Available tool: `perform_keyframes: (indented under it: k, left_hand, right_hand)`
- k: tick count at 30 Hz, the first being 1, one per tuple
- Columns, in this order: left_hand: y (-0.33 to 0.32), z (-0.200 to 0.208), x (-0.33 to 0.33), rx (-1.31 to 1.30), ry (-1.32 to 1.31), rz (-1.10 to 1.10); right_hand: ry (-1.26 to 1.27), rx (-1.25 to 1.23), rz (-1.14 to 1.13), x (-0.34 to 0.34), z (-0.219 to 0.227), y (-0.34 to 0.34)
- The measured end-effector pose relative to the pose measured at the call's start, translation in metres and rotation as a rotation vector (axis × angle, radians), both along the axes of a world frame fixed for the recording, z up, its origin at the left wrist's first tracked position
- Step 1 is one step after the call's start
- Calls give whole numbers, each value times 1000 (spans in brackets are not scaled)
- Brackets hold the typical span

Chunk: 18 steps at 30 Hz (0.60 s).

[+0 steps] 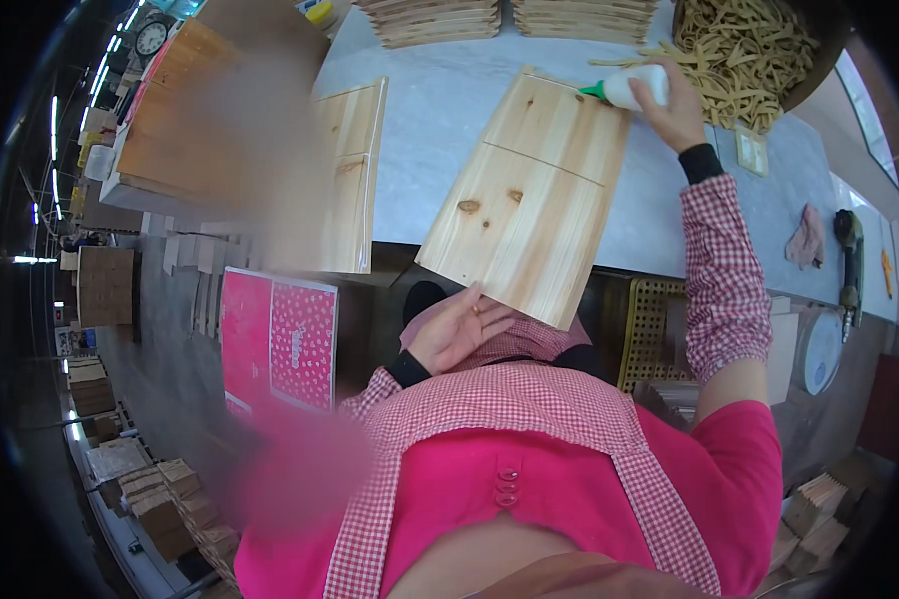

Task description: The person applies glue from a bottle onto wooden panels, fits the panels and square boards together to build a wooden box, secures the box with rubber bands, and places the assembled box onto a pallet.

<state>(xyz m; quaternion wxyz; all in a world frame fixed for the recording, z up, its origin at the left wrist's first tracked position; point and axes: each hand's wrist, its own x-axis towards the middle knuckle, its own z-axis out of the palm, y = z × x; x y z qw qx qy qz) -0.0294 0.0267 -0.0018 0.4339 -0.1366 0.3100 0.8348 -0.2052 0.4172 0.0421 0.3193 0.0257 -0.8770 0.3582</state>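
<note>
A pale wooden board (pixel 534 205) with knots and a thin groove across it lies on the table, its near end jutting past the edge. My right hand (pixel 674 112) is closed around a white squeeze bottle (pixel 637 86), tilted with its green nozzle (pixel 594 90) at the board's far right end. My left hand (pixel 459 329) is palm up at the board's near left corner, fingers stretched out and partly under the edge. Whether it bears any of the board's weight I cannot tell. To the left, a second wooden board (pixel 355 180) lies partly behind a blur.
Stacked wooden pieces (pixel 430 22) stand at the table's far side. A container of tan strips (pixel 749 55) is at the far right. A pink cloth (pixel 805 238) and a dark tool (pixel 849 255) lie on the right. A pink box (pixel 280 334) stands lower left.
</note>
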Motion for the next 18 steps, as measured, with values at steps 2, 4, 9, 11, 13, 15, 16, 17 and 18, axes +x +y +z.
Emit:
perform_keyframes:
  k: [2,4,9,11,13,15,16,17,18]
  left_hand:
    - [11,-1,-8,14,-17,20]
    - [19,-2,-14,55,-15,66]
    - [29,-4,-20,94,-18,92]
    - [29,-5,-20,103,-24,100]
    - [29,-5,-18,106,-30,115]
    - [29,-5,-17,122,-36,122]
    - [30,-6,-17,161,-17,117]
    - [30,-6,-16,126,-38,127]
    - [30,-6,-16,136,-34,121]
  right_hand:
    - [-2,27,-49,22,3,13]
    - [-4,46,-78,39,3,21]
    - [14,-106,-252,64,-4,12]
    - [-17,-354,-357,73,-8,-5]
    - [-80,-443,-262,79,-14,-30]
    - [-141,-635,-112,80,-19,-60]
    - [-166,-651,-112,77,-21,-75]
    - [-83,-514,-74,73,-23,-91]
    - [-3,-383,-55,69,-24,-103]
